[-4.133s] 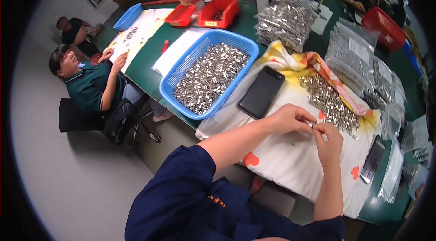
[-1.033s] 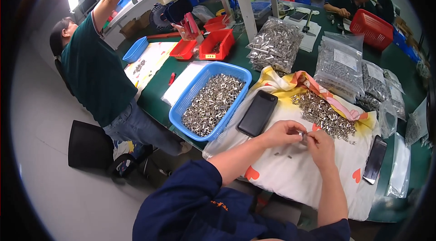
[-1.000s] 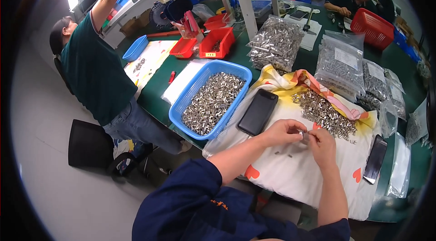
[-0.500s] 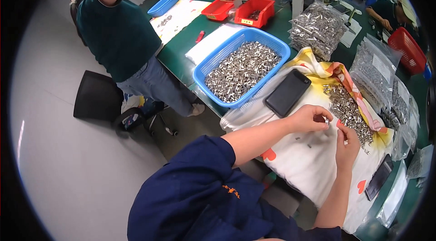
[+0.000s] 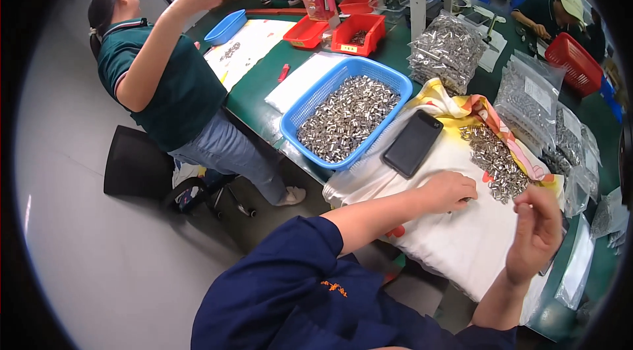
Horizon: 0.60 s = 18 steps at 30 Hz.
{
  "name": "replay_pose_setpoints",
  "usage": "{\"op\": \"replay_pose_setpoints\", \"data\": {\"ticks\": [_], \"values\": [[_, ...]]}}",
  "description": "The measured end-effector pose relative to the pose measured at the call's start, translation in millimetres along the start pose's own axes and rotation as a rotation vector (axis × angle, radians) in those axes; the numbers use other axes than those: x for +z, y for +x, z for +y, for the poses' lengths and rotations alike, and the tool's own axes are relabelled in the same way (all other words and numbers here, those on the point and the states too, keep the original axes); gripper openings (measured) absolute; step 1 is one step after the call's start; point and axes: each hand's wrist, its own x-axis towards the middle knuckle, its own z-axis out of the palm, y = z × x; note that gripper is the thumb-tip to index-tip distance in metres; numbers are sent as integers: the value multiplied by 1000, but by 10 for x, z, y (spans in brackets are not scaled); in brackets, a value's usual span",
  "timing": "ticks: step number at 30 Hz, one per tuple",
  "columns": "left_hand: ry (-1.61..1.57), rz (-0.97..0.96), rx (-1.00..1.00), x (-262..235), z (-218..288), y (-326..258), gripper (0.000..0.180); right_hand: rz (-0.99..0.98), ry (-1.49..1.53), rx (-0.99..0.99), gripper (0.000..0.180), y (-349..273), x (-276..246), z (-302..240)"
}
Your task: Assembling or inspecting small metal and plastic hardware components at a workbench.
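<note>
My left hand [image 5: 450,193] is low over a white patterned cloth [image 5: 442,234], its fingers curled and pointing down. A small dark bit shows at its fingertips, too little to name. Farther right my right hand [image 5: 535,231] is raised above the cloth, thumb and forefinger brought together. Whatever may be between them cannot be made out. A loose pile of small shiny metal pieces [image 5: 496,164] lies on the cloth just beyond both hands. Left of the pile a black phone [image 5: 413,144] lies flat, and past it a blue basket [image 5: 290,127] holds many similar pieces.
Clear bags of metal parts [image 5: 448,53] stand at the back and along the right [image 5: 527,103]. Red bins [image 5: 359,33] and a red basket [image 5: 575,63] sit farther off. A co-worker [image 5: 168,86] stands at left by a black chair [image 5: 142,162]; another person [image 5: 560,17] sits far right.
My hands have moved apart: the left lowered to the cloth, the right moved rightward and toward me. The standing co-worker's raised arm has come down somewhat. The view has shifted slightly.
</note>
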Motion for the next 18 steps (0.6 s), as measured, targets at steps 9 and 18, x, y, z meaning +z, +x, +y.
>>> {"op": "replay_pose_setpoints", "data": {"ticks": [9,18], "values": [[205,53,116,116,100,-121,15,-30,140,284,26,-112,212,-29],[266,150,171,229,91,-122,7,-150,613,533,80,1112,1068,494]]}}
